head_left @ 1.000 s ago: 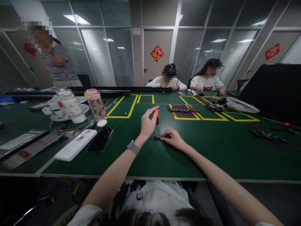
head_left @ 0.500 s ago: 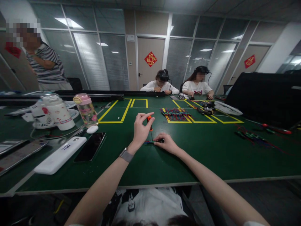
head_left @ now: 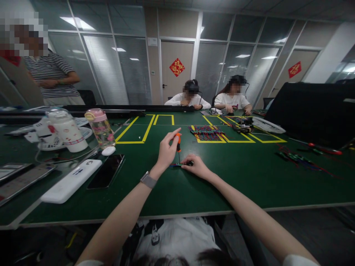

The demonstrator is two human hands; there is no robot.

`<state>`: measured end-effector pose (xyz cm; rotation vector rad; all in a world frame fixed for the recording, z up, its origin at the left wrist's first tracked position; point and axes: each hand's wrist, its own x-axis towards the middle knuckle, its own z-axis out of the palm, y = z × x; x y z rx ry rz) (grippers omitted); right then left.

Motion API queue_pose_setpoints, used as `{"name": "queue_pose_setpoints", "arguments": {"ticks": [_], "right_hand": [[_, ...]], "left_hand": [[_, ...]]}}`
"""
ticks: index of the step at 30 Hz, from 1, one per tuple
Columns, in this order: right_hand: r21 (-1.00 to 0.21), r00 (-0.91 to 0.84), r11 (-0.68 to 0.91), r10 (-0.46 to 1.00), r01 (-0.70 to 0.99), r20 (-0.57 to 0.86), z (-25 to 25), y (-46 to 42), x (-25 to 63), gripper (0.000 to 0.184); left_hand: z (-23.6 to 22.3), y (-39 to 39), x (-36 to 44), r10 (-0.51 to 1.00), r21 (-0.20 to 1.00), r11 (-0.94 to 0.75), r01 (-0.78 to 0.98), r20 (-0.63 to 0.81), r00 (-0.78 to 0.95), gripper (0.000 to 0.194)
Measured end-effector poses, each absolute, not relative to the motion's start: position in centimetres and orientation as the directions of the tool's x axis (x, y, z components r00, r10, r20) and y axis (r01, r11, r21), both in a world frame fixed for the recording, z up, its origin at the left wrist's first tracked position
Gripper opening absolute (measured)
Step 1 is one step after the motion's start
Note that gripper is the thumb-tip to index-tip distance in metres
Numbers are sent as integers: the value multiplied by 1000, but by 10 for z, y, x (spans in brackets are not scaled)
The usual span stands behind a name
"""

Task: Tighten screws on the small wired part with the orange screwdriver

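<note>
My left hand [head_left: 167, 149] is closed on the handle of an orange and black screwdriver [head_left: 179, 144], which stands nearly upright with its shaft pointing down. The screwdriver's tip meets a small green circuit board [head_left: 176, 165] on the table; the exact contact spot is too small to tell. From the right, my right hand [head_left: 197, 167] pinches the board's end, with its fingertips low to the table. A small dark round piece [head_left: 190, 163] shows by the right fingers, partly hidden by them.
On the green table [head_left: 222, 192], bundled wired boards [head_left: 208, 133] lie ahead and more wired boards [head_left: 299, 159] to the right. Phones [head_left: 107, 171], a white power bank [head_left: 72, 181] and bottles [head_left: 101, 129] stand or lie left. Two people sit opposite; another person stands far left.
The left fingers, more spread earlier, have come together around the screwdriver handle. My right hand stays at the board. The standing person has lowered a raised hand.
</note>
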<state>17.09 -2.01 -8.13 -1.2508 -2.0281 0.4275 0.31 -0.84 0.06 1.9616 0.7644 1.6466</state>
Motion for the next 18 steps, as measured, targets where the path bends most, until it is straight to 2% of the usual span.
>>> {"name": "queue_pose_setpoints", "arguments": {"ticks": [4, 9, 15, 18], "right_hand": [[-601, -296, 487, 870, 634, 393, -81, -21, 171, 11], [-609, -287, 482, 873, 631, 394, -82, -21, 172, 12], [-607, -285, 476, 876, 636, 388, -81, -21, 172, 12], [-611, -284, 478, 875, 631, 391, -82, -21, 172, 12]], "left_hand": [[1, -7, 3, 660, 644, -746, 171, 748, 65, 22], [2, -8, 4, 667, 667, -743, 58, 730, 151, 30], [2, -9, 4, 665, 654, -746, 125, 739, 107, 25], [1, -8, 4, 676, 675, -734, 73, 719, 162, 31]]}}
